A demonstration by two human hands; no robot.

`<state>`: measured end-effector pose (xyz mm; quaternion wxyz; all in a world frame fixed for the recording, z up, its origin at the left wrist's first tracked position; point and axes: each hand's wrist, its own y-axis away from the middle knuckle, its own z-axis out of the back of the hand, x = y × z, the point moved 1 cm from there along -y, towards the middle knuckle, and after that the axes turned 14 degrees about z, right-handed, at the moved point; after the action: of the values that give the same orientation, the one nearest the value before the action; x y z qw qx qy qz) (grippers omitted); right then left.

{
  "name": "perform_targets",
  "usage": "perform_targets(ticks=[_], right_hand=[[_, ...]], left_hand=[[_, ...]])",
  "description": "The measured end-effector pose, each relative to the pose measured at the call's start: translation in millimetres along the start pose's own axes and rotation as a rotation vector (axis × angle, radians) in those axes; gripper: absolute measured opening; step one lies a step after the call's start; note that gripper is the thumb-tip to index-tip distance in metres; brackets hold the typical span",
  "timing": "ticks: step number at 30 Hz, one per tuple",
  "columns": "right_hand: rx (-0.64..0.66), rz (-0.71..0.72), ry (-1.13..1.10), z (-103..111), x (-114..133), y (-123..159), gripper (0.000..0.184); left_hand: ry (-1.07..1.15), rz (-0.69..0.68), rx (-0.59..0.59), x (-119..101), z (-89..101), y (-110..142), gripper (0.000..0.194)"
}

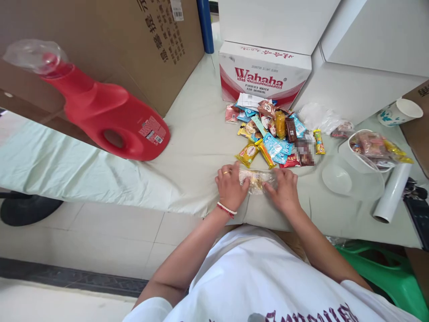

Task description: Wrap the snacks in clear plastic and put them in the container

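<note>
On the table (194, 179) near its front edge lies a clear plastic packet (256, 180) with pale yellowish contents that I cannot name exactly. My left hand (232, 187) grips its left end, thumb on the near side. At the right end, the thumb and fingers of my right hand (284, 190) hold the plastic. Just beyond my hands spreads a pile of wrapped snacks, among them a yellow packet (248, 154), blue sachets (275, 147) and a dark brown wrapper (291, 129).
A red jug-shaped bottle (110, 112) stands left before a cardboard box (140, 58). Behind the snacks is a Wahaha carton (264, 76). To the right are a snack-filled white container (348, 152), a clear round lid (337, 178), a white roll (393, 192) and a paper cup (400, 112).
</note>
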<state>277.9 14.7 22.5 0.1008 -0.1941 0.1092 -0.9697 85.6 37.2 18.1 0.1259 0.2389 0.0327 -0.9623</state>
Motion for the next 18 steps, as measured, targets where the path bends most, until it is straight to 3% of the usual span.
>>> perform_targets(ticks=[2, 4, 7, 10, 12, 15, 18], right_hand=[[0.067, 0.042, 0.014, 0, 1, -3, 0.026], [0.133, 0.032, -0.012, 2, 9, -3, 0.018], [0.204, -0.019, -0.143, 6, 30, -1, 0.025], [0.158, 0.030, -0.429, 5, 45, 0, 0.034], [0.149, 0.011, -0.720, 0, 45, 2, 0.042], [0.159, -0.130, -1.133, -13, 37, 9, 0.041], [0.130, -0.227, -1.270, -25, 29, 20, 0.047]], left_hand=[[-0.004, 0.062, -0.002, 2, -1.3, -1, 0.061], [0.011, 0.069, 0.023, 3, -2.6, -1, 0.052], [0.120, 0.009, 0.022, 0, -4.4, 7, 0.036], [0.168, -0.092, -0.074, -6, -6.7, 22, 0.016], [0.153, -0.176, -0.124, -8, -9.0, 32, 0.013], [0.237, -0.354, -0.057, -10, -14.0, 43, 0.012], [0.477, -0.469, 0.064, -10, -15.2, 50, 0.031]])
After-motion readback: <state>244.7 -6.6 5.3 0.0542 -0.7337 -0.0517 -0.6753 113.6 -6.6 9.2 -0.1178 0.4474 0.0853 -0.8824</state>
